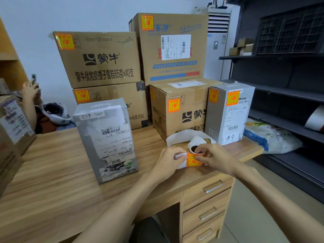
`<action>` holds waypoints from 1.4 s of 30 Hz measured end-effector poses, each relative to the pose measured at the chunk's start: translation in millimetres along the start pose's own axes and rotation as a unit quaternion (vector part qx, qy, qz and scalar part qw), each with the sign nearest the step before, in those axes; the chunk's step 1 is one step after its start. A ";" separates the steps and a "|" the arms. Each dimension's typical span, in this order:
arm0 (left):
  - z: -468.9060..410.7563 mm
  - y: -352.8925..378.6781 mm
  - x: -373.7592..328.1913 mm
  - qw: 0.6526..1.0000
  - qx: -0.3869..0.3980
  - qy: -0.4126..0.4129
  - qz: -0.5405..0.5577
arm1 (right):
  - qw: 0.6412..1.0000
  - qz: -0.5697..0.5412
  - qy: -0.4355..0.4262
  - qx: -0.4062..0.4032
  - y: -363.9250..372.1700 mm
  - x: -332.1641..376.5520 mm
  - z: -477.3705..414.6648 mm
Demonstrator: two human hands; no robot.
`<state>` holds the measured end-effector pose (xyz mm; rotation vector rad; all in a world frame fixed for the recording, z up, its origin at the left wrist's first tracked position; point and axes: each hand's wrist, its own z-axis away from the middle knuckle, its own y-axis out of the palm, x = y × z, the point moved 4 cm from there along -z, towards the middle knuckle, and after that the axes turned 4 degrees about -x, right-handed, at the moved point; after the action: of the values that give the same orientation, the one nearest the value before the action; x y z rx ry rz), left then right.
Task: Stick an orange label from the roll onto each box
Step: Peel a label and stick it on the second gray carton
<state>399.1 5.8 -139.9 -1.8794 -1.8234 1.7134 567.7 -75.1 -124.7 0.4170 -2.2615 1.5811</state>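
Head view: near the desk's (pixel 52 172) right edge, fingers of my left hand (pixel 167 161) pinch the white backing strip (pixel 179 156). Those of my right hand (pixel 216 157) pinch an orange label (pixel 192 160), just in front of the roll (pixel 197 143). The grey box (pixel 107 137) mid-desk shows no orange label yet. A crooked peel could fold the label onto itself or tear it, I judge.
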 end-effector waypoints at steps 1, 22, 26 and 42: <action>0.3 -1.6 1.1 1.000 0.002 0.005 0.004 | 1.000 0.009 0.000 -0.004 1.8 -0.7 -0.8; 15.1 -3.2 5.0 0.983 -0.135 -0.030 -0.117 | 0.979 0.137 0.024 -0.152 19.6 24.9 12.2; 15.6 1.6 18.2 0.991 -0.125 -0.042 0.020 | 0.981 0.110 0.028 -0.159 18.1 25.0 14.5; 16.6 5.9 15.6 0.991 -0.080 -0.040 0.103 | 0.975 0.010 0.013 -0.220 29.4 31.7 36.0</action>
<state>387.9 4.4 -160.5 -2.1610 -1.9089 1.7757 522.5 -100.4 -146.7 0.2495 -2.5067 1.0368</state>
